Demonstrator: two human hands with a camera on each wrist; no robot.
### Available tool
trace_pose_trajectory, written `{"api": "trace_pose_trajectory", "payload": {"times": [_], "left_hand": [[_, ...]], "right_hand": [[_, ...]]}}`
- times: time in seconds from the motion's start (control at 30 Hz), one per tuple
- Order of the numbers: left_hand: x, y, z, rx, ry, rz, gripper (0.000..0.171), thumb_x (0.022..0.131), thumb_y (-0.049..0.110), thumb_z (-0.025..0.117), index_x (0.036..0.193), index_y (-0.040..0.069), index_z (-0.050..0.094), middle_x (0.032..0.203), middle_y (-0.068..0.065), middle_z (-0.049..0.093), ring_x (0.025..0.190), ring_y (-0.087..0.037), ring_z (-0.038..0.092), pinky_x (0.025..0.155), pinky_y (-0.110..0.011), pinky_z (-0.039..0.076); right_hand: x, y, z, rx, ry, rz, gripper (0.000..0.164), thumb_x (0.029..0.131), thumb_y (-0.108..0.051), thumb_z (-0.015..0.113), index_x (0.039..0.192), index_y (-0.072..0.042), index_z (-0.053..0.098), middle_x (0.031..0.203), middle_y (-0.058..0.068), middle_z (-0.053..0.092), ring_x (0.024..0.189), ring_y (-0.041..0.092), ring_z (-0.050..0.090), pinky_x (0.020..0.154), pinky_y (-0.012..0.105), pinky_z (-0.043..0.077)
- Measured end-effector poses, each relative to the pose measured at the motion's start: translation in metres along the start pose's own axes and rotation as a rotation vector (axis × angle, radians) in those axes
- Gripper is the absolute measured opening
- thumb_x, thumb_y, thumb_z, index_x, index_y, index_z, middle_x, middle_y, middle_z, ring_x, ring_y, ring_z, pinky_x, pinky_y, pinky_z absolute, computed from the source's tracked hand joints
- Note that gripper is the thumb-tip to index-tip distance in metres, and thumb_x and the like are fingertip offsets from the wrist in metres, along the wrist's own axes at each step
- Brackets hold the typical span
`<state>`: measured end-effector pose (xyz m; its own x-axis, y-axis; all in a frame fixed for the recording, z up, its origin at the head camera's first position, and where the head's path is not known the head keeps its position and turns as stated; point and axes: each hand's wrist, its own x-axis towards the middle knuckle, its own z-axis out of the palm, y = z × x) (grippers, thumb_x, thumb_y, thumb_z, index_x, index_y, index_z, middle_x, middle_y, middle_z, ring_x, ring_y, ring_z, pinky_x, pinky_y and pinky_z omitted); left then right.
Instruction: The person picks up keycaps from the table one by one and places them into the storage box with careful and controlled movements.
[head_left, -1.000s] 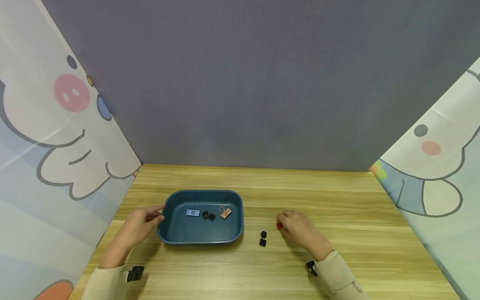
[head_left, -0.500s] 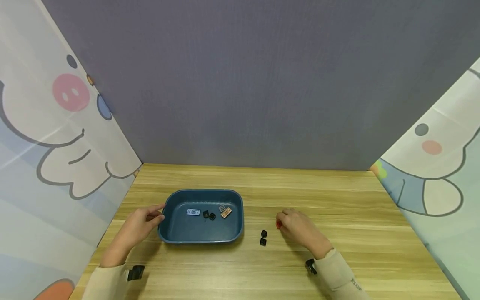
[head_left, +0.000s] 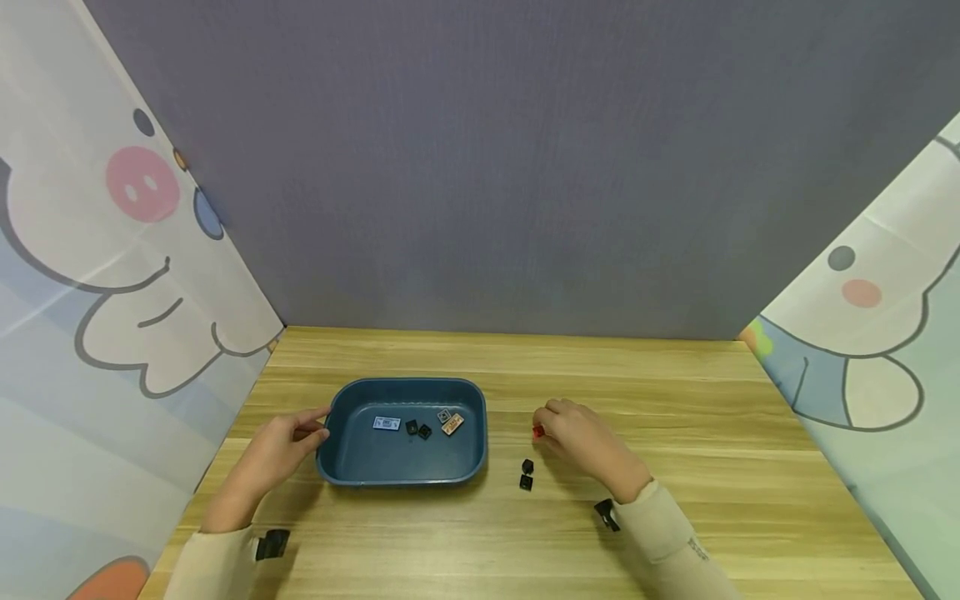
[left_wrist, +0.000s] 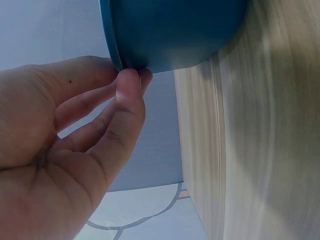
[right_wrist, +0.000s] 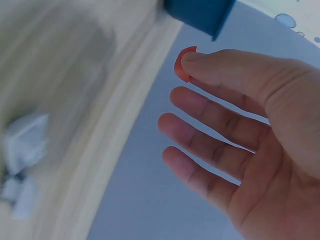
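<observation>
In the head view, my right hand (head_left: 588, 442) pinches a small red keycap (head_left: 538, 432) between thumb and index finger, above the table. The right wrist view shows the red keycap (right_wrist: 184, 64) at the thumb tip, the other fingers loosely extended. My left hand (head_left: 277, 454) holds the left rim of a dark blue tray (head_left: 397, 482) with thumb and fingertips. Inside the tray lie a light blue keycap (head_left: 387, 423), an orange keycap (head_left: 453, 424), a grey keycap (head_left: 444, 415) and two black keycaps. Two more black keycaps (head_left: 527, 482) sit on the table between tray and right hand.
The wood-grain table (head_left: 450, 550) ends at a grey panel (head_left: 480, 167) behind. Cartoon-printed sheets (head_left: 877, 333) flank it on both sides. A black wrist camera (head_left: 272, 545) is strapped by the left sleeve.
My right hand has shifted left and farther from me, carrying the red keycap off its earlier spot toward the tray. My left hand and the tray hold their places.
</observation>
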<state>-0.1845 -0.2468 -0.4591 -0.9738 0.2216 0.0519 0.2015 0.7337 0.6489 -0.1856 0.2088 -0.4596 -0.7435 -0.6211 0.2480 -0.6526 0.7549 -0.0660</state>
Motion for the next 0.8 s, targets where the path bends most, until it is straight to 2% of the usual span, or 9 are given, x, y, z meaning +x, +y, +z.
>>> {"api": "trace_pose_trajectory", "payload": {"times": [0.17,0.37,0.57,0.8], "left_hand": [[0.001,0.000,0.000,-0.003,-0.005,-0.001,0.040,0.096,0.007,0.067,0.133,-0.008,0.060,0.098,-0.013,0.072,0.090,-0.032,0.070,0.067,-0.038,0.056],[0.000,0.000,0.001,-0.005,0.008,-0.002,0.039,0.095,0.005,0.068,0.132,-0.008,0.061,0.098,-0.012,0.072,0.089,-0.031,0.070,0.066,-0.037,0.056],[0.000,0.000,0.001,0.000,0.013,0.002,0.039,0.095,0.005,0.068,0.131,-0.007,0.062,0.097,-0.012,0.072,0.089,-0.030,0.070,0.067,-0.037,0.056],[-0.001,0.000,0.001,0.003,0.013,0.004,0.039,0.095,0.006,0.068,0.131,-0.008,0.062,0.097,-0.012,0.072,0.088,-0.029,0.070,0.066,-0.036,0.056]], "right_hand": [[0.015,-0.009,-0.009,0.016,0.010,-0.019,0.014,0.085,-0.008,0.081,0.096,-0.010,0.072,0.087,-0.002,0.063,0.074,0.012,0.060,0.064,0.026,0.052],[0.037,-0.022,-0.015,-0.007,0.021,-0.068,0.012,0.087,-0.010,0.079,0.095,-0.011,0.071,0.087,-0.001,0.063,0.076,0.015,0.061,0.068,0.030,0.053],[0.053,-0.034,-0.014,0.003,0.005,-0.105,0.012,0.088,-0.010,0.077,0.099,-0.010,0.072,0.090,0.000,0.064,0.081,0.018,0.062,0.073,0.032,0.054],[0.065,-0.047,-0.008,0.020,-0.027,-0.133,0.011,0.090,-0.012,0.076,0.100,-0.013,0.072,0.093,-0.002,0.065,0.081,0.014,0.062,0.073,0.028,0.053]]}}
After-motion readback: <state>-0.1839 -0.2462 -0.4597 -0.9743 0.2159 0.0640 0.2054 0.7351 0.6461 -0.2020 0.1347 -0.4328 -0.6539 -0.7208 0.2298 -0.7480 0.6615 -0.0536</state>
